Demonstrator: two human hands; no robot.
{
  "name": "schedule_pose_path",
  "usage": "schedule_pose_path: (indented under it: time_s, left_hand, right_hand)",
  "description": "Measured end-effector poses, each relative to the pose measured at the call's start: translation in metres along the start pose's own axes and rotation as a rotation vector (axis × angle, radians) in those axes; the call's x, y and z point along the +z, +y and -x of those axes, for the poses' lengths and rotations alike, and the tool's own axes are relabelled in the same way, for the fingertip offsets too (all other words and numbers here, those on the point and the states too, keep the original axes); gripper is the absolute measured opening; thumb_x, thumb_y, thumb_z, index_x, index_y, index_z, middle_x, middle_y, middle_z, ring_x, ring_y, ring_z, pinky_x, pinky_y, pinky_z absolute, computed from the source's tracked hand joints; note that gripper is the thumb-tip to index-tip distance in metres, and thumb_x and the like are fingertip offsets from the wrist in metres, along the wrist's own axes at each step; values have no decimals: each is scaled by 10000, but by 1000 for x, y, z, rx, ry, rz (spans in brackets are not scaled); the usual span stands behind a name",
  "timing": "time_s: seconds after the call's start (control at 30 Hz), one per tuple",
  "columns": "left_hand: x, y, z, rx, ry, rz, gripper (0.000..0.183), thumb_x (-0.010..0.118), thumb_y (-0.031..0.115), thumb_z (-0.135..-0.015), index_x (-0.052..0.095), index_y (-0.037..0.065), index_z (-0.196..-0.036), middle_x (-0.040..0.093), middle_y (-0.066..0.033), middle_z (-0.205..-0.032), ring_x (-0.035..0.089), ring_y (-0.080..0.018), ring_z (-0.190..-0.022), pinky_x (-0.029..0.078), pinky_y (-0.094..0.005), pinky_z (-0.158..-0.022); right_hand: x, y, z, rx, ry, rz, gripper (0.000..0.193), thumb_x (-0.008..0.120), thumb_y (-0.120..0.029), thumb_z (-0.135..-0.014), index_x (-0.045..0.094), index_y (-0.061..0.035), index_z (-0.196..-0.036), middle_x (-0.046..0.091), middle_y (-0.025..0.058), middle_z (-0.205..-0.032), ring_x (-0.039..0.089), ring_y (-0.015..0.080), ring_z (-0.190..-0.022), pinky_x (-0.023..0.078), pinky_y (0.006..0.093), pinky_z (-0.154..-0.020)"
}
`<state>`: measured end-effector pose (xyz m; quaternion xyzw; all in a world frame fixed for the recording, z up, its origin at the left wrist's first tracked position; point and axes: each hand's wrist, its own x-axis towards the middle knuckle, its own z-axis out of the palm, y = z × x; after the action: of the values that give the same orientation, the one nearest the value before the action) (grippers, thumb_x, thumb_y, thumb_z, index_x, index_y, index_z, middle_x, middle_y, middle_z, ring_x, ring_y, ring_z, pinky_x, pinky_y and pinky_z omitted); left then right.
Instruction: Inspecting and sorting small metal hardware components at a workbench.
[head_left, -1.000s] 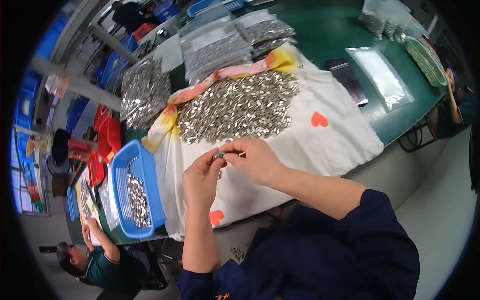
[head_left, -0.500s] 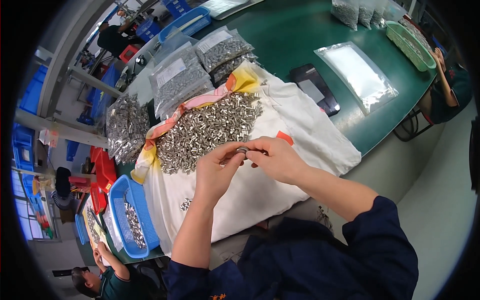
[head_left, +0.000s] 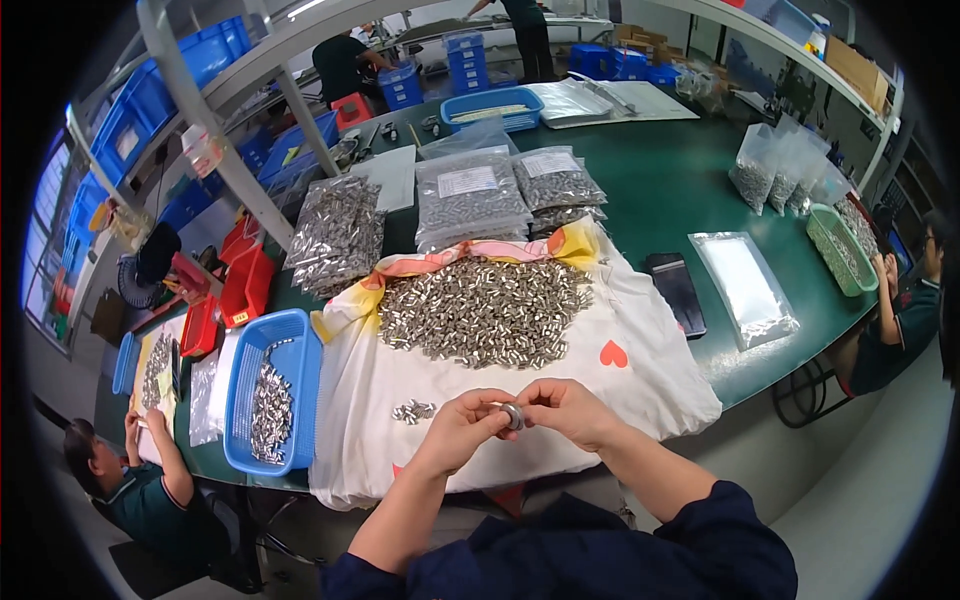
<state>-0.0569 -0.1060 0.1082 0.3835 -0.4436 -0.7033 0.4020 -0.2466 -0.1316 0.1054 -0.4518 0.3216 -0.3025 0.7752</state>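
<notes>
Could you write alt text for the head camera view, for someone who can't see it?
Two bare hands, left hand and right hand, pinch a small metal part together above a white cloth heaped with small metal cylinders. A blue basket of sorted pieces sits left; bagged parts lie behind on the green table.

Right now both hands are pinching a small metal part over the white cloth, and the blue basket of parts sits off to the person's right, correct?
Not quite. In the head view the blue basket sits to the person's left. The rest holds: left hand and right hand pinch the small metal part over the white cloth.
</notes>
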Motion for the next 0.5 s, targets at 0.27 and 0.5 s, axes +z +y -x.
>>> schedule_pose_path:
  time_s: [0.27,0.5]
  left_hand:
    - [-14,-26,44,-68,39,316,252,498,48,-870,490,56,-1122,596,-105,-911,593,-175,-747,502,-289,-691]
    - [-20,-25,53,-1,13,497,261,503,82,-882,478,37,-1138,602,-93,-896,594,-143,-715,508,-262,-680]
  right_hand:
    - [42,21,6,-61,57,41,147,591,-5,-796,567,-12,-941,597,47,-870,568,117,-807,465,247,-741]
    - [62,24,-4,-109,42,-90,87,545,27,-802,533,-4,-882,590,67,-821,577,137,-739,481,263,-684]
